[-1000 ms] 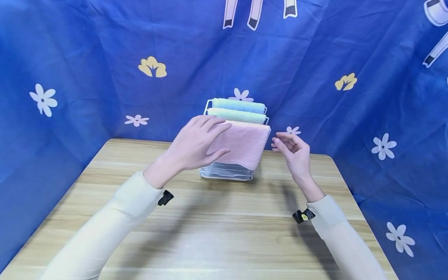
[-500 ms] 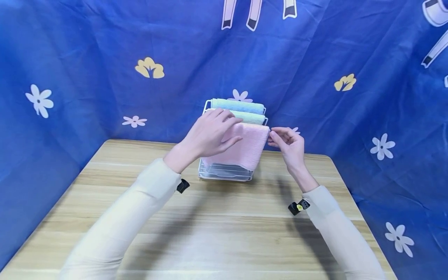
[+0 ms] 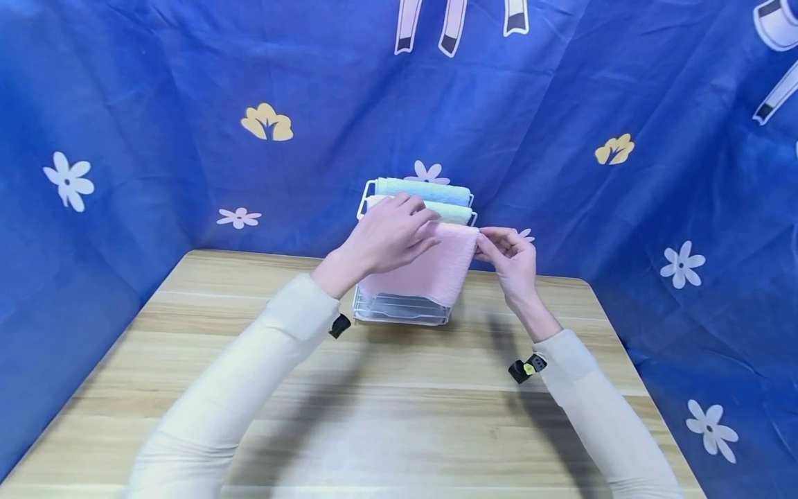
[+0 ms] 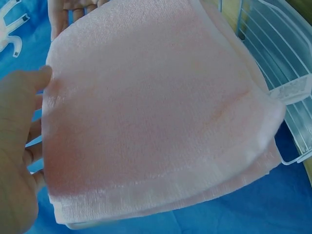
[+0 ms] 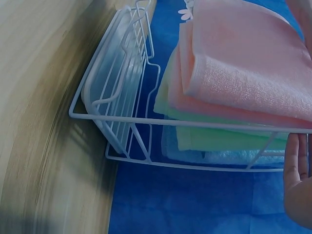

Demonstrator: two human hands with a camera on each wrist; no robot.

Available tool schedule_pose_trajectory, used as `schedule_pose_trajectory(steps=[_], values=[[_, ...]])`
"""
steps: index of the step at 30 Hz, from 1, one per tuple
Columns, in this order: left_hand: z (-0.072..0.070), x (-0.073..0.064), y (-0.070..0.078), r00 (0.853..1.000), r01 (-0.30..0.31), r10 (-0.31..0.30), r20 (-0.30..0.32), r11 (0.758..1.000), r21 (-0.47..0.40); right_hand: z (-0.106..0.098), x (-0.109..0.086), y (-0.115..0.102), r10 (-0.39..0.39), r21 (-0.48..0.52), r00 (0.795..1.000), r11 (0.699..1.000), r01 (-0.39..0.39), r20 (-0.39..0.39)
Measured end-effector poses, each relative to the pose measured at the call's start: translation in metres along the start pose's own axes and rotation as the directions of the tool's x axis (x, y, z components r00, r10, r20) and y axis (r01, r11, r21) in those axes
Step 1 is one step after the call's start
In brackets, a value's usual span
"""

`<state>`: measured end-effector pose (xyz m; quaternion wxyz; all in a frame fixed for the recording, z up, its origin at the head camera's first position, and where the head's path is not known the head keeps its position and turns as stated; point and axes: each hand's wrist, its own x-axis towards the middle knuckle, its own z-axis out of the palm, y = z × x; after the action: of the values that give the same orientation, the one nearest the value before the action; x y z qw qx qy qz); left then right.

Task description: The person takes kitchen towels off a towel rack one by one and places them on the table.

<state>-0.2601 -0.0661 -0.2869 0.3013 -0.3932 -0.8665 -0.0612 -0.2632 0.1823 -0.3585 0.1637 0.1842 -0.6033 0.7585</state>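
A folded pink towel hangs over the front of a white wire rack, its lower edge draping down. My left hand lies over the towel's upper left part, fingers loosely bent. In the left wrist view its thumb touches the towel's edge, with the other fingers beyond that edge. At the upper right corner, the thumb and index finger of my right hand pinch the towel. The right wrist view shows this hand beside the rack's side rail. Behind hang a green towel and a light blue towel.
The rack has a clear tray in its base and stands at the back of a wood-grain table. A blue curtain with printed flowers rises close behind and on both sides.
My left hand has moved right across the pink towel. My right hand has come in leftward from beside the rack to the towel's upper right corner.
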Motion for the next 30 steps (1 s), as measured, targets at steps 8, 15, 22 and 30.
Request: schedule_pose_trajectory(steps=[8,15,22,30], values=[[0.0048,0.0023,-0.0007,0.999,0.034,-0.033,0.025,0.999,-0.025,0.0037,0.0019,0.0061,0.0,-0.014,1.0,1.0,0.0,-0.004],[0.0058,0.0039,-0.0022,0.998,0.053,-0.05,0.038,0.996,-0.076,0.0041,0.0043,0.0087,0.012,-0.008,1.0,1.0,-0.012,0.008],[0.0044,0.0058,-0.0032,0.997,0.063,-0.058,0.043,0.991,-0.119,0.0024,0.005,0.0094,0.023,-0.022,1.0,0.999,-0.024,-0.006],[0.0018,0.0091,-0.0035,0.991,0.103,-0.089,0.103,0.985,-0.14,0.0005,0.0049,0.0087,0.033,-0.022,0.999,0.999,-0.034,-0.014]])
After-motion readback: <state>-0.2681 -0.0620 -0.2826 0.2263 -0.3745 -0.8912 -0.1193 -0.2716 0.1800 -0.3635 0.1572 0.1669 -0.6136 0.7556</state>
